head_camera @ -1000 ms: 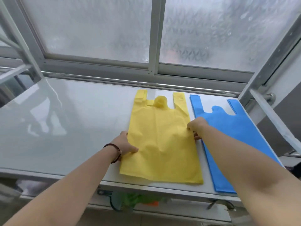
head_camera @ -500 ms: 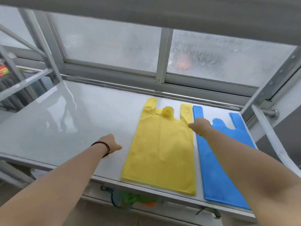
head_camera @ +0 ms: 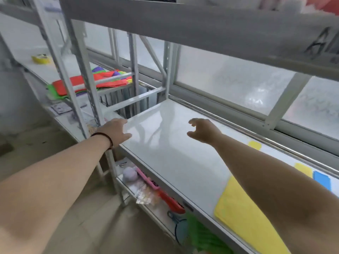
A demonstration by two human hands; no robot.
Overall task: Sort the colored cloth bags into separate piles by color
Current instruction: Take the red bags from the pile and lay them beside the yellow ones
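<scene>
A yellow cloth bag (head_camera: 244,215) lies flat on the white shelf (head_camera: 174,143) at the lower right, partly hidden by my right forearm. Only a corner of the blue bag (head_camera: 322,181) shows beside it. A mixed heap of red, green, purple and yellow bags (head_camera: 102,80) lies on the neighbouring shelf at the far left. My left hand (head_camera: 114,131) hovers at the shelf's left end, fingers relaxed and empty. My right hand (head_camera: 203,131) hangs above the shelf's middle with loosely curled fingers, holding nothing.
Grey metal uprights (head_camera: 80,70) stand between the two shelves. An upper shelf beam (head_camera: 201,24) runs overhead. A yellow tape roll (head_camera: 41,58) sits far left. The lower shelf holds a pink tool (head_camera: 146,178), a red object (head_camera: 171,202) and green items (head_camera: 203,235).
Both hands have left the yellow bag and moved left across the shelf. The view has swung left, bringing the neighbouring shelf's heap of bags into sight.
</scene>
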